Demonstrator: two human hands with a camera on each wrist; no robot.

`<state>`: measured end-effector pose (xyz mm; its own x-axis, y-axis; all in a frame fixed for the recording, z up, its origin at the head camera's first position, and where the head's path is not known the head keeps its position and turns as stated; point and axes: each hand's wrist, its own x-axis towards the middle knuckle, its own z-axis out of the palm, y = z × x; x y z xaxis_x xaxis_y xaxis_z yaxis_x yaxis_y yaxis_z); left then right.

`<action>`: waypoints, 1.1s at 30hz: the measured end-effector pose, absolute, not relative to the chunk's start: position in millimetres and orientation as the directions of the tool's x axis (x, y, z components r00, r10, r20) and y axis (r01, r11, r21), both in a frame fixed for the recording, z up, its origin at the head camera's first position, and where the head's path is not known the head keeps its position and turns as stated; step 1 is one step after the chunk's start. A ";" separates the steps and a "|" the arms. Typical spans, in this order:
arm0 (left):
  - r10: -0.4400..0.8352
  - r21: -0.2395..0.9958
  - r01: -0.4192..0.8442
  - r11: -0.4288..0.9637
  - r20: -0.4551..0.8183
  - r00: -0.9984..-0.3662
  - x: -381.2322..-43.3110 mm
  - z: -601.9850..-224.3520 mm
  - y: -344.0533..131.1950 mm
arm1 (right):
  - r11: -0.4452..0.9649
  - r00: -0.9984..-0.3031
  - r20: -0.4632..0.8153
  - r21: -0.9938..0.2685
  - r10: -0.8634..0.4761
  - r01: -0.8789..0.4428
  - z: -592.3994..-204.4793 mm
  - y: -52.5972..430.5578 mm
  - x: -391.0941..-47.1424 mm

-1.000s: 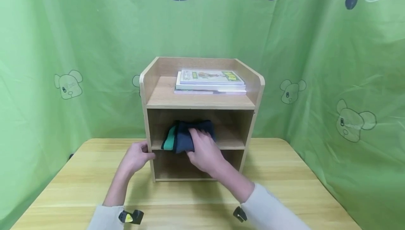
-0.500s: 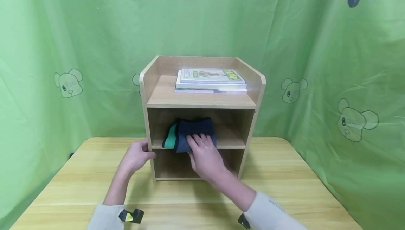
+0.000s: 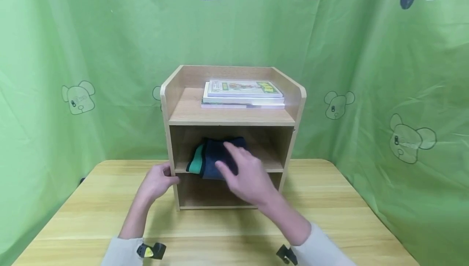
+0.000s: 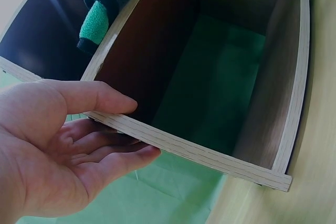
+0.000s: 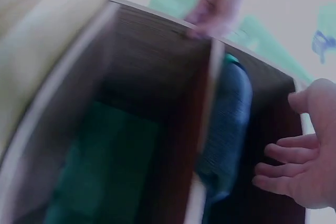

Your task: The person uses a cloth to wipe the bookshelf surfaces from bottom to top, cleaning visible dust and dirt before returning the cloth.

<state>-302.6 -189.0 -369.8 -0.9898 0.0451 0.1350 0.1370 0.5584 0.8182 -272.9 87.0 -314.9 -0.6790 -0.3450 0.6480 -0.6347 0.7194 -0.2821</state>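
Note:
A folded dark blue cloth [image 3: 214, 158] with a green band and black edging lies on the middle shelf of a small wooden shelf unit [image 3: 234, 121]. Its front hangs slightly over the shelf edge. My left hand [image 3: 157, 181] grips the unit's left side panel; in the left wrist view, the thumb is inside and the fingers [image 4: 126, 163] lie along the outside. My right hand [image 3: 249, 174] is in front of the cloth, fingers spread and holding nothing. In the right wrist view a gap shows between the right hand [image 5: 310, 156] and the cloth [image 5: 228, 124].
Several thin books [image 3: 243, 95] are stacked on the unit's top. Below the cloth is the lower compartment [image 3: 209, 192]. The unit stands on a wooden table [image 3: 329, 209], with a green patterned curtain [image 3: 121, 54] behind and at both sides.
My right hand has let go of the cloth and drawn back to the right, its fingers opening. The cloth stays on the shelf. My left hand keeps its grip on the side panel.

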 end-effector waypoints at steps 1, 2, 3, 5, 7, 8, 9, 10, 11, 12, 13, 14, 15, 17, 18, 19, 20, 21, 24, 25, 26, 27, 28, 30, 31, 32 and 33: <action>0.045 0.818 0.137 0.558 0.136 -0.990 -302.7 -370.0 -188.7 | 0.699 -0.665 0.679 -0.310 -0.311 -0.644 -309.6 91.6 -272.2; 0.045 0.820 0.138 0.556 0.136 -0.990 -302.7 -370.2 -188.4 | 0.680 -0.644 0.714 -0.329 -0.276 -0.655 -304.5 96.8 -272.3; 0.046 0.821 0.138 0.554 0.135 -0.990 -302.7 -370.5 -188.2 | 0.662 -0.625 0.744 -0.347 -0.237 -0.664 -299.4 102.5 -272.5; 0.048 0.822 0.138 0.552 0.134 -0.990 -302.5 -370.9 -187.6 | 0.633 -0.603 0.784 -0.394 -0.148 -0.667 -290.5 115.1 -272.9; 0.048 0.824 0.135 0.551 0.131 -0.990 -302.3 -371.1 -187.1 | 0.595 -0.591 0.805 -0.452 -0.047 -0.664 -284.4 129.1 -273.8; 0.049 0.823 0.134 0.551 0.128 -0.991 -302.2 -371.2 -186.9 | 0.579 -0.580 0.814 -0.477 0.008 -0.661 -282.7 136.5 -274.6; 0.050 0.822 0.132 0.553 0.126 -0.991 -302.2 -371.3 -186.8 | 0.565 -0.573 0.817 -0.505 0.068 -0.653 -281.7 144.0 -275.6; 0.049 0.821 0.131 0.556 0.125 -0.991 -302.3 -371.2 -186.7 | 0.550 -0.562 0.816 -0.532 0.131 -0.644 -281.6 151.6 -277.1; 0.047 0.819 0.130 0.559 0.125 -0.991 -302.4 -370.9 -186.5 | 0.538 -0.546 0.815 -0.554 0.194 -0.635 -282.2 159.4 -279.6; 0.047 0.819 0.131 0.559 0.126 -0.991 -302.6 -370.7 -186.4 | 0.531 -0.532 0.807 -0.577 0.255 -0.621 -283.4 167.1 -283.1; 0.048 0.818 0.132 0.560 0.127 -0.991 -302.9 -370.3 -186.4 | 0.520 -0.526 0.790 -0.607 0.314 -0.601 -284.8 174.7 -286.5; 0.049 0.818 0.133 0.560 0.127 -0.991 -303.2 -370.0 -186.5 | 0.513 -0.525 0.766 -0.640 0.371 -0.572 -287.1 182.1 -290.0; 0.050 0.818 0.134 0.559 0.128 -0.990 -303.4 -369.7 -186.7 | 0.502 -0.533 0.738 -0.674 0.415 -0.543 -290.1 189.7 -294.1; 0.053 0.821 0.134 0.555 0.126 -0.991 -303.3 -369.2 -187.1 | 0.467 -0.594 0.657 -0.751 0.464 -0.467 -296.3 203.1 -299.8; 0.056 0.822 0.134 0.554 0.124 -0.991 -303.2 -369.2 -187.5 | 0.445 -0.647 0.604 -0.792 0.466 -0.419 -299.5 208.4 -301.4; 0.055 0.821 0.132 0.555 0.122 -0.991 -302.9 -369.2 -187.9 | 0.423 -0.703 0.548 -0.827 0.454 -0.371 -302.8 213.5 -302.5; 0.054 0.821 0.132 0.555 0.122 -0.991 -302.7 -369.3 -188.3 | 0.406 -0.758 0.492 -0.854 0.428 -0.325 -306.1 218.0 -303.5; 0.051 0.822 0.129 0.554 0.121 -0.991 -302.2 -369.3 -188.6 | 0.394 -0.811 0.438 -0.874 0.388 -0.284 -309.0 222.6 -304.7; 0.047 0.826 0.127 0.550 0.121 -0.992 -301.5 -369.8 -189.1 | 0.415 -0.930 0.288 -0.893 0.229 -0.175 -317.0 233.8 -308.1; 0.046 0.827 0.127 0.547 0.122 -0.991 -301.3 -369.8 -188.9 | 0.435 -0.952 0.252 -0.887 0.172 -0.156 -320.1 237.5 -309.9; 0.046 0.829 0.126 0.546 0.120 -0.992 -301.3 -370.0 -188.8 | 0.448 -0.970 0.217 -0.882 0.110 -0.146 -323.7 240.7 -311.8; 0.046 0.829 0.124 0.545 0.118 -0.992 -301.3 -370.0 -188.7 | 0.465 -0.981 0.186 -0.874 0.047 -0.144 -327.3 243.5 -313.6; 0.048 0.828 0.123 0.546 0.116 -0.992 -301.4 -370.2 -188.6 | 0.475 -0.988 0.156 -0.868 -0.013 -0.144 -331.0 245.5 -314.9; 0.047 0.826 0.119 0.551 0.112 -0.993 -301.4 -370.0 -188.4 | 0.473 -0.987 0.112 -0.868 -0.111 -0.152 -338.0 247.2 -317.2; 0.045 0.824 0.118 0.554 0.112 -0.993 -301.4 -369.9 -188.5 | 0.455 -0.983 0.099 -0.876 -0.155 -0.160 -341.0 247.1 -318.7; 0.042 0.821 0.117 0.559 0.113 -0.993 -301.4 -369.7 -188.6 | 0.432 -0.977 0.091 -0.886 -0.191 -0.167 -343.6 246.2 -319.9; 0.041 0.819 0.117 0.562 0.114 -0.993 -301.4 -369.6 -188.9 | 0.418 -0.972 0.091 -0.891 -0.218 -0.177 -345.0 244.9 -320.7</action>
